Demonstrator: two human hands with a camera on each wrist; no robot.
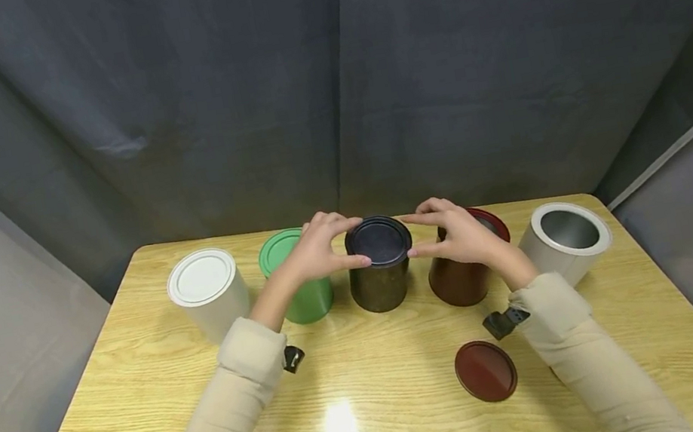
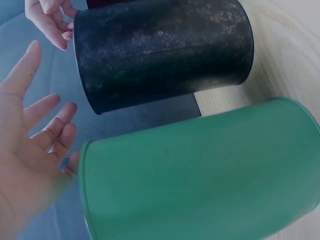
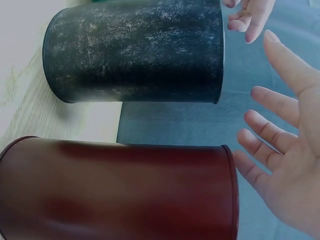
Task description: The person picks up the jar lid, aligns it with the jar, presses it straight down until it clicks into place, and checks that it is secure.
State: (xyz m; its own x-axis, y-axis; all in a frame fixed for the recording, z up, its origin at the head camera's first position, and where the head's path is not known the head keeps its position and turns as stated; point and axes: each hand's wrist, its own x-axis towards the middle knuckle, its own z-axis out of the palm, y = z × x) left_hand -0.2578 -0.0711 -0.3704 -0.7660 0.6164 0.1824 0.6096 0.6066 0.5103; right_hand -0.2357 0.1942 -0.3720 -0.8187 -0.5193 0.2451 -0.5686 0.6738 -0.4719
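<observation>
Five round cans stand in a row along the far side of the counter, and the black can sits upright in the middle with a person's hands up at its top. The left hand is spread, thumb and forefinger parted just beside the rim; the right hand mirrors it across the black lid, and both wrist views show their thumbs clear of the can. Up close its wall is dark and mottled, scuffed with pale flecks, with a thin ridge round each end. The green can, under the left wrist, is smooth and lidded; the red can, below the right, is a glossy deep maroon. A lidded white can stands at the left end, an open white can at the right, its inside grey with a dull sheen. Nearer me, a flat, ringed red lid lies on the pale, streaky wood grain. Grey cloth curtain hangs creased behind it all.
</observation>
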